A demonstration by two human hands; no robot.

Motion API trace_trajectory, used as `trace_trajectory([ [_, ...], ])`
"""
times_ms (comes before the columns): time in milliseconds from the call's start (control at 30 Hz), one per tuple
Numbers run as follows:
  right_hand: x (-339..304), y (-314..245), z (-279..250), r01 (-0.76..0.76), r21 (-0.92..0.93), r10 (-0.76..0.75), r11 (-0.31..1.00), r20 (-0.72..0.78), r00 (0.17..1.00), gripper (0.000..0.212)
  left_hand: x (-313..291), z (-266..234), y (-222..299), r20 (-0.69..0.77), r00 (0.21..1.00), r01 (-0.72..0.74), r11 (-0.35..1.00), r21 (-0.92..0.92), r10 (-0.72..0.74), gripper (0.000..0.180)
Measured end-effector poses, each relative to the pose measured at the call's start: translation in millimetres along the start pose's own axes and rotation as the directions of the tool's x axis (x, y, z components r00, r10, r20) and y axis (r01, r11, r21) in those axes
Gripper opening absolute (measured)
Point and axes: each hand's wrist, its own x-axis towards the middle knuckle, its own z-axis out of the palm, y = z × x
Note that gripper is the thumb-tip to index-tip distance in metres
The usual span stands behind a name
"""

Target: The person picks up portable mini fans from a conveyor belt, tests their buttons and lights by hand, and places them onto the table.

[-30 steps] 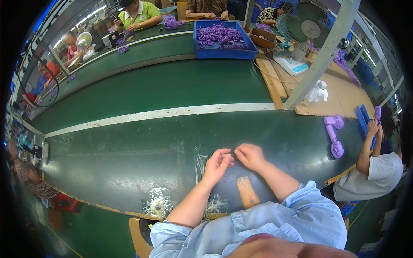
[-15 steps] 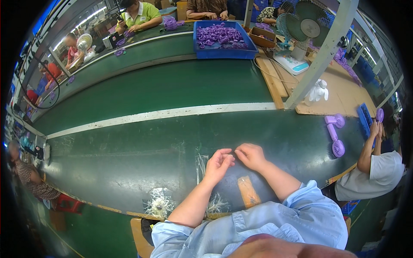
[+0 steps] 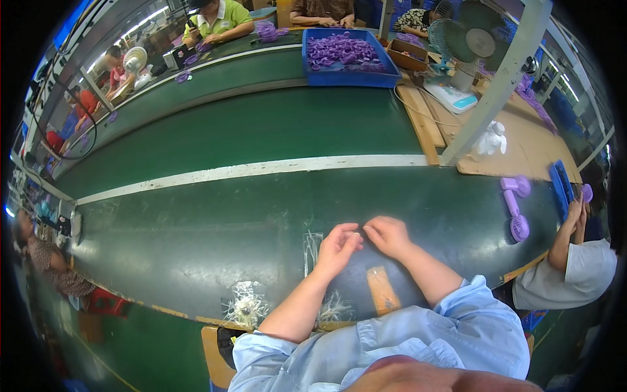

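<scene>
My left hand (image 3: 338, 248) hovers or rests over the dark green table (image 3: 196, 238), its fingers curled in toward the thumb. Close beside it, my right hand (image 3: 388, 236) has its fingers bent down and drawn together. The fingertips of the two hands almost meet; whether either holds something small is hidden. Next to my left wrist, a strip of clear tape (image 3: 312, 251) sticks to the tabletop. A brown tape patch (image 3: 383, 291) lies below my right forearm. Near the front edge, a tuft of white threads (image 3: 247, 306) sits left of my left forearm.
Two purple handheld fans (image 3: 515, 212) lie at the right, near a blue tray (image 3: 560, 189) and a seated co-worker (image 3: 565, 271). Across the table stands a blue bin (image 3: 353, 80) of purple parts. A grey post (image 3: 499, 85) rises beside a desk fan (image 3: 477, 39).
The whole view has shifted slightly, so the scene sits a little further right. My hands keep nearly the same curled pose close together. The co-worker at right still holds a purple fan.
</scene>
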Motion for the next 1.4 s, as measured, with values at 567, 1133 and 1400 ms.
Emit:
trace_trajectory([
  [567,-0.9,3.0,0.0,-0.005,0.013,0.005,1.0,0.023,1.0,0.007,0.3,0.5,-0.4,-0.006,1.0,-0.017,1.0,-0.01,0.017,0.03],
  [1133,-0.2,1.9,-2.1,0.007,0.018,-0.007,1.0,-0.002,1.0,0.012,-0.1,3.1,2.8,0.01,1.0,-0.016,1.0,0.003,0.016,0.03],
  [1400,-1.4,1.2,-2.6,-0.002,0.015,0.002,1.0,0.007,1.0,0.012,-2.0,3.0,3.4,0.01,1.0,-0.008,1.0,0.028,0.008,0.03],
])
